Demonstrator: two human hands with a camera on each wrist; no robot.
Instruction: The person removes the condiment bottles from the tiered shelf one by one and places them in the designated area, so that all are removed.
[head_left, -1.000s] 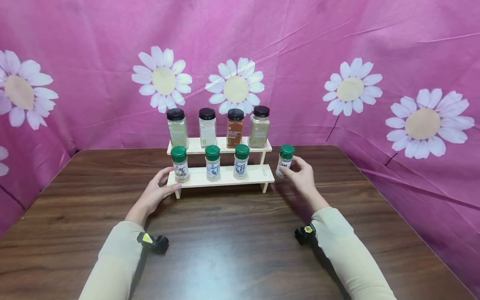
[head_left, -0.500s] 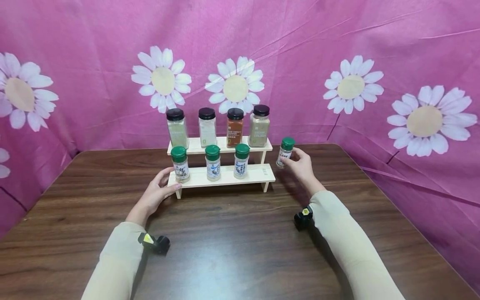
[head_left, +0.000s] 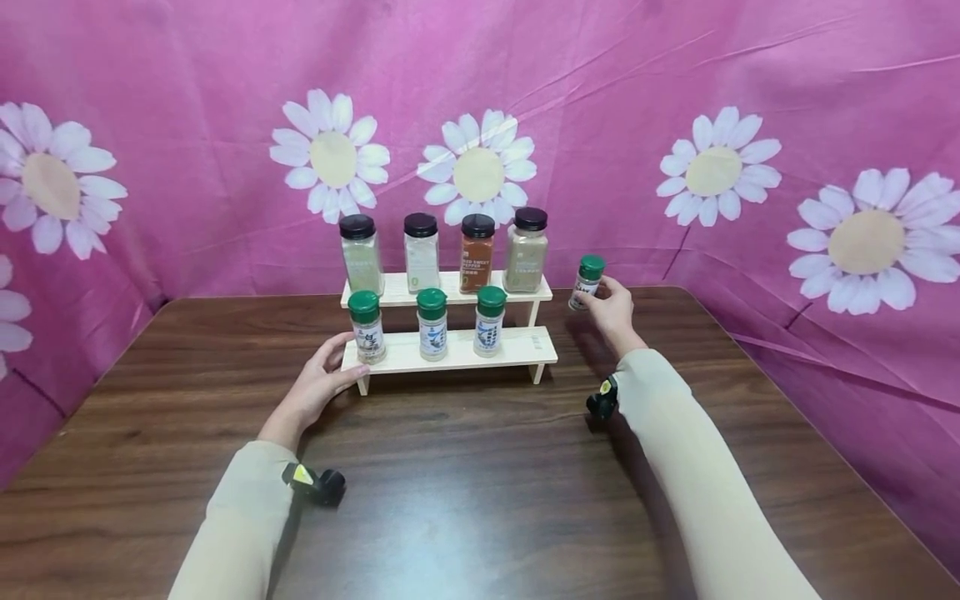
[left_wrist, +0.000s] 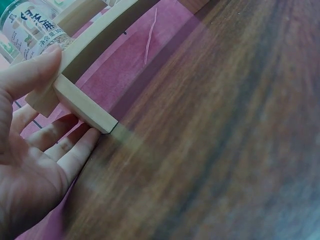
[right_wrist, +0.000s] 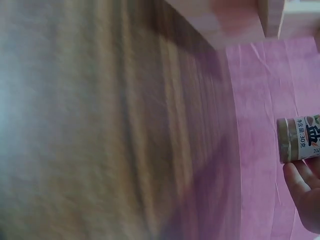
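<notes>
A two-tier wooden spice rack (head_left: 517,343) stands on the table. My left hand (head_left: 318,385) grips its left end, thumb on the lower shelf's edge and fingers against the end leg (left_wrist: 85,102). Close by the thumb stands a green-capped spice jar (head_left: 368,333) with white label. My right hand (head_left: 611,310) holds another green-capped spice jar (head_left: 586,285), slightly tilted, in the air right of the rack. Its lower part and label show in the right wrist view, the jar (right_wrist: 292,140) between the fingers; its cap is out of frame there.
Two more green-capped jars, one in the middle (head_left: 432,329) and one farther right (head_left: 490,327), stand on the lower shelf. Several black-capped jars, among them a red one (head_left: 476,257), line the upper shelf. Behind the table (head_left: 450,467) hangs a pink flowered cloth (head_left: 585,100).
My right hand has raised the green-capped jar and carried it back and a little right, from beside the lower shelf to beside the upper one. My left hand stays on the rack.
</notes>
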